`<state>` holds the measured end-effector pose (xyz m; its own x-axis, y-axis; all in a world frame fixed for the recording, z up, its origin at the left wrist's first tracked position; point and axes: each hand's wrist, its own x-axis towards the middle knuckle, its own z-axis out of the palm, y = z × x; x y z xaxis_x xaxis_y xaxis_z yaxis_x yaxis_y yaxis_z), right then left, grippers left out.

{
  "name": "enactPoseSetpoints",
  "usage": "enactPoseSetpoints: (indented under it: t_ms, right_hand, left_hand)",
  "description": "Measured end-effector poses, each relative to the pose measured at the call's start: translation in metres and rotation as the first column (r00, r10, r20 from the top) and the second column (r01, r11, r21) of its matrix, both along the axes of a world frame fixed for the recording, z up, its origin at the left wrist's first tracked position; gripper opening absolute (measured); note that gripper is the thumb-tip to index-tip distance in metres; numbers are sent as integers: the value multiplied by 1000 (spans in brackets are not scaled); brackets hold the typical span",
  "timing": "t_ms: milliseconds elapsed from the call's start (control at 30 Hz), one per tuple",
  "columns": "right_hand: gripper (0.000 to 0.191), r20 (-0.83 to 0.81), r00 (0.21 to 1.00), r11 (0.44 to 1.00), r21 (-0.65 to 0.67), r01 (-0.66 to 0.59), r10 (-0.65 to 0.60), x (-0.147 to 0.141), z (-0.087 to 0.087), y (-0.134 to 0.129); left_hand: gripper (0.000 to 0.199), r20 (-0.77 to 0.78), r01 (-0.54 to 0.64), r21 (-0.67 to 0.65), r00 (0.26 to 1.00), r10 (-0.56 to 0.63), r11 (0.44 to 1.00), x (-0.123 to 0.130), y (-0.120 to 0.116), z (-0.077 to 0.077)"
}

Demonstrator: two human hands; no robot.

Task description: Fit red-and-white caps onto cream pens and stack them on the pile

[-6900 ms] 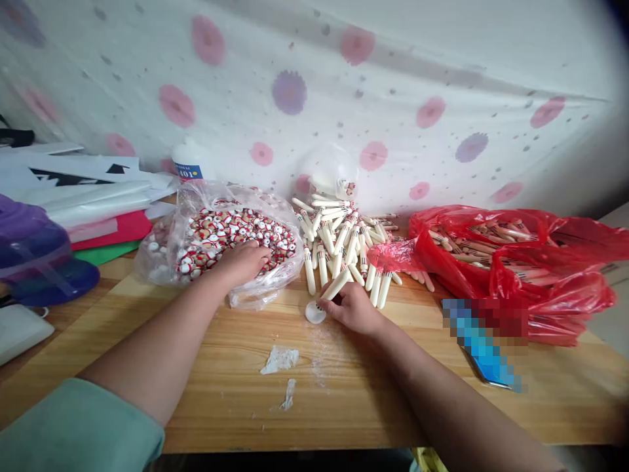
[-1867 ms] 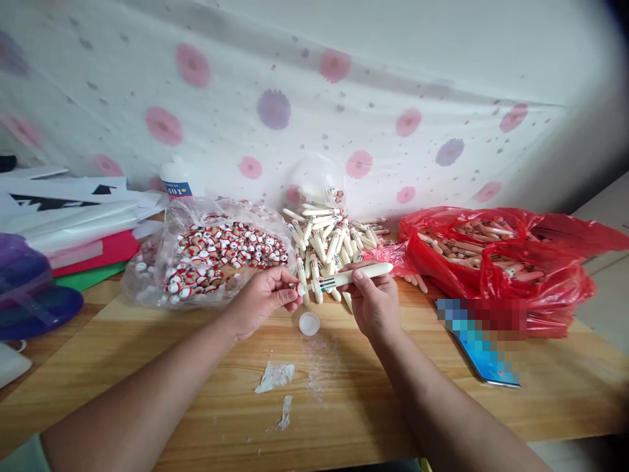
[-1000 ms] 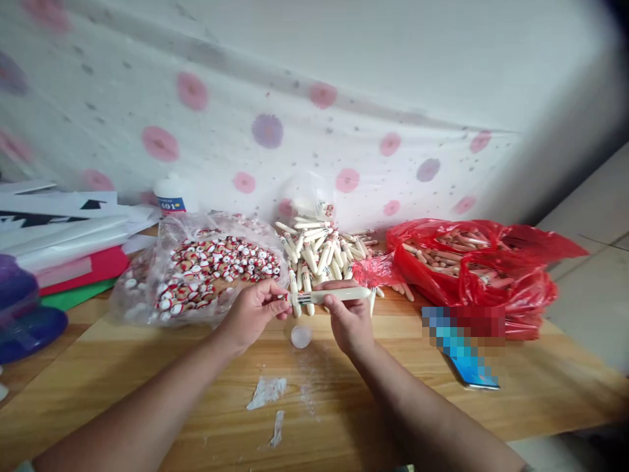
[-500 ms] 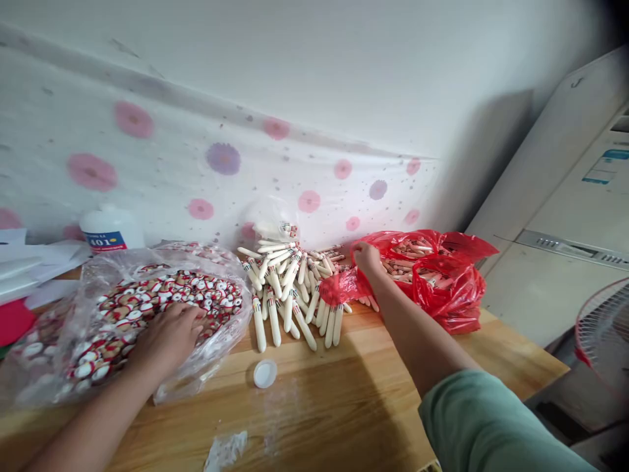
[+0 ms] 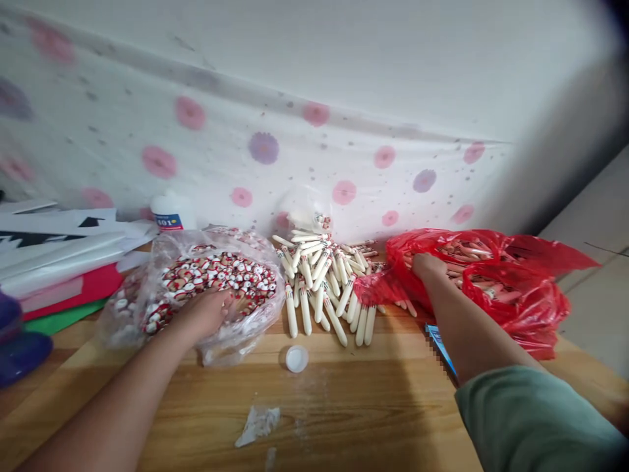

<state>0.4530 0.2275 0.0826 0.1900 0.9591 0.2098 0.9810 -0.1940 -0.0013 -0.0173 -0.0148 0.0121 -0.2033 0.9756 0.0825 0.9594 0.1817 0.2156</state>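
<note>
Step in hand, as I judged it: a simultaneous reach into two bags. Nearest, toward the near edge of the worktop [image 5: 363, 406], lay a white scrap [image 5: 259, 423]; beyond it, a round white cap [image 5: 297, 359]. My left forearm [image 5: 122, 400] ran forward and inward from the near left; my right forearm [image 5: 474, 328] angled forward and inward from the right. My left hand [image 5: 210, 313] was palm-down, fingers bent, among the red-and-white pieces [image 5: 196, 278] in the clear bag [image 5: 233, 351], left of centre. My right hand [image 5: 430, 265] was curled narrow at the left side of the red bag [image 5: 528, 321], toward the right edge. I could not tell whether either hand held anything. Between the bags, toward the far edge, lay the cream sticks [image 5: 320, 269]. The next move, I judged, called for fingertips clear of loose film.
</note>
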Motion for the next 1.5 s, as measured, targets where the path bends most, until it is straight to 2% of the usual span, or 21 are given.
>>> enactPoseSetpoints:
  t_ms: [33,100,167,267,300,367,400,467,500,533,567,633,733,833,900,1033,1200,1267,1300,1433,1500]
  right_hand:
    - [30,-3,1000,1000,18,8,-8,3,2,-4]
    - [34,-72,996,985,168,-30,43,7,4,-18]
    - [35,-142,976,927,361,-103,164,1,-1,-42]
    - [33,-196,908,852,459,-249,371,-30,-21,-90]
    - [33,-261,841,819,482,-312,474,-46,-29,-107]
    - [36,-466,601,750,524,-405,650,-80,-42,-140]
    - [36,-598,430,736,526,-426,676,-97,-47,-153]
    - [37,-793,88,727,501,-469,603,-129,-54,-175]
    - [36,-844,-48,723,486,-491,535,-142,-57,-182]
    - [36,-872,-145,713,468,-521,467,-153,-59,-188]
    - [35,-888,-196,698,449,-557,415,-162,-62,-193]
    - [32,-910,-172,642,391,-659,378,-173,-68,-199]
    - [21,-864,44,538,272,-798,502,-177,-79,-207]
    - [14,-730,202,488,202,-849,653,-176,-86,-212]
    - [13,-683,229,465,182,-867,694,-176,-86,-214]
    - [12,-662,212,427,179,-886,719,-178,-84,-214]
    - [15,-735,191,471,192,-861,650,-181,-87,-213]
    - [20,-831,125,539,230,-810,543,-181,-87,-212]
    - [23,-882,55,585,263,-767,468,-181,-86,-212]
    - [32,-908,-346,754,396,-524,236,-183,-78,-214]
    - [34,-865,-453,790,429,-438,218,-184,-73,-217]
  left_hand:
    - [21,16,-5,-15,1000,5,1000,-2,-2,1]
    - [24,54,-13,-7,998,13,1000,-4,-4,4]
    - [28,114,3,64,993,-10,998,0,-5,8]
    - [33,205,18,173,977,-54,985,13,-5,14]
    - [33,226,5,188,973,-49,982,17,-5,16]
    - [32,263,-36,231,964,-27,972,24,-6,18]
    - [31,282,-51,259,959,-25,965,26,-7,19]
    - [30,331,-62,306,943,-45,950,28,-8,19]
    - [30,362,-66,320,930,-58,945,29,-9,19]
    - [30,393,-69,324,917,-69,943,30,-10,19]
    - [30,429,-74,326,900,-78,942,32,-11,19]
    - [33,516,-71,334,848,-119,940,36,-12,20]
    - [36,608,-29,374,762,-221,927,45,-14,21]
    - [28,631,35,370,724,-279,928,55,-14,19]
    - [24,637,93,351,705,-310,932,60,-15,17]
    - [20,654,179,329,665,-360,927,66,-16,9]
    - [23,621,227,268,703,-347,937,71,-17,4]
    - [22,640,242,253,684,-350,937,75,-18,7]
    - [21,658,255,242,666,-351,936,78,-19,8]
    - [14,728,325,201,581,-363,924,89,-24,9]
    - [14,771,351,204,518,-371,914,94,-25,6]
